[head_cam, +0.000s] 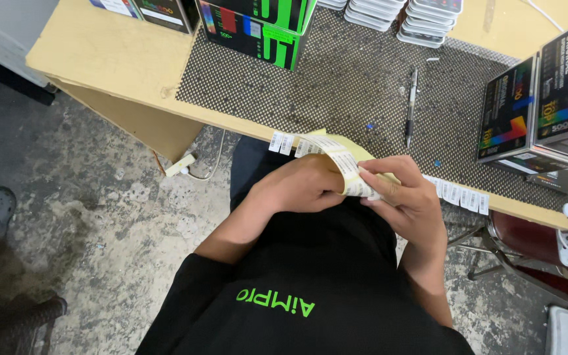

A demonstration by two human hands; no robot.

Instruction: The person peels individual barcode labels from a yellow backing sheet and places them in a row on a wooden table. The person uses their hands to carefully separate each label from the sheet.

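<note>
While the person sits at the edge of a wooden table (100, 49), both hands meet just in front of the body and hold one long strip of small printed labels (343, 161) on yellow backing paper. The left hand (297, 184) is closed around the curled middle part of the strip, its fingers bent under the paper. The right hand (405, 197) pinches the strip from the other side, thumb and fingertips narrow on one label. One free end of the strip hangs out above the left hand; the other end runs out beyond the right hand, along the table edge.

Above the hands lies a dark checked mat (350, 85), and on it one black pen (411, 108), a little above the right hand. Far above the left hand stands one black and green box (258, 26). Two black boxes with coloured stripes (537, 98) stand further out beyond the right hand. At the top I count two stacks of flat white cases (396, 16); how many cases are in each I cannot tell.
</note>
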